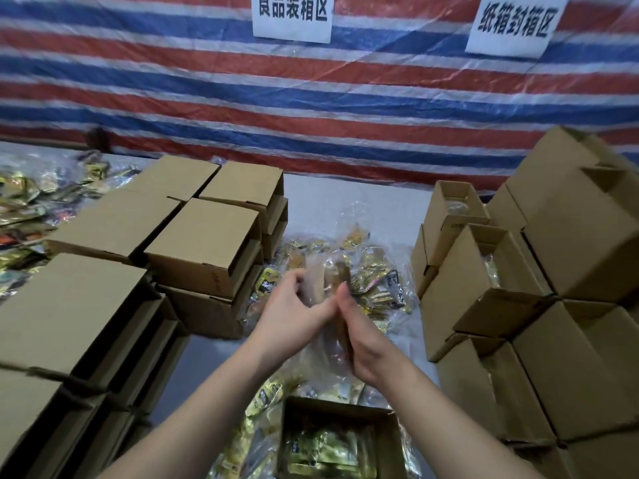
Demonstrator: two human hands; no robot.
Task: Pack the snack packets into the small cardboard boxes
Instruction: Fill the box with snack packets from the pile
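Head view: snack packets [330, 281] sit between both hands' fingers [294, 276] — blurred.

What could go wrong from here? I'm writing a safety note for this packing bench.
Both hands, left hand and right hand, hold a blurred bundle of packets above the loose pile, not over the open box; some could slip out. That box already looks fairly full, so more may spill over.
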